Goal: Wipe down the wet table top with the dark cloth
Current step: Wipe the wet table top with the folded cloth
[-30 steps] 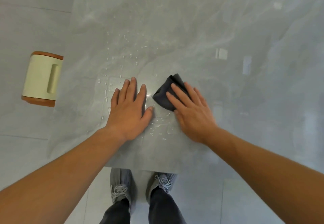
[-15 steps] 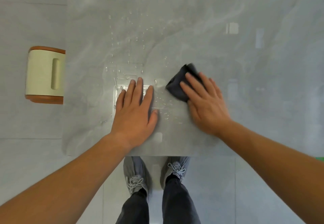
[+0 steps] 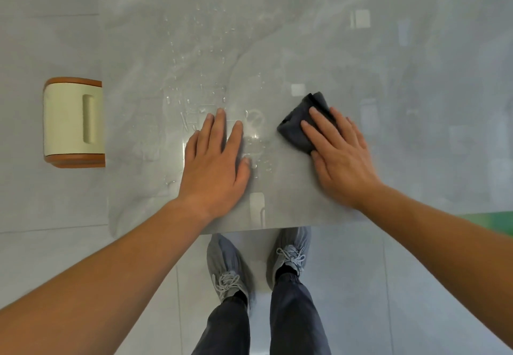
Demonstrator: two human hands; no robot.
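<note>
Two hands lie flat on the grey marble-look table top (image 3: 361,77), both near its front edge. The right hand (image 3: 342,160) has its fingers (image 3: 322,125) stretched out and close together, pressing down on the dark cloth (image 3: 298,128); it is not gripping the cloth, only pinning it under the fingertips and upper palm. The cloth is a folded, bunched charcoal rag, sticking out to the far left of that hand, flat against the surface.

Left of it, the left hand (image 3: 216,160) rests palm down, fingers extended and slightly spread, holding nothing. Between the two hands and around the left fingertips sit water droplets (image 3: 255,143) and smeared wet streaks, and a scatter of smaller drops runs farther away across the table.

Both bare forearms reach in from the near side. Below the table edge, grey lace-up sneakers (image 3: 230,271) and dark trousers stand on a pale tiled floor (image 3: 50,202). Off the table's left edge stands a cream stool with a brown rim (image 3: 69,121), its seat showing a slot handle, partly tucked beneath the top.
</note>
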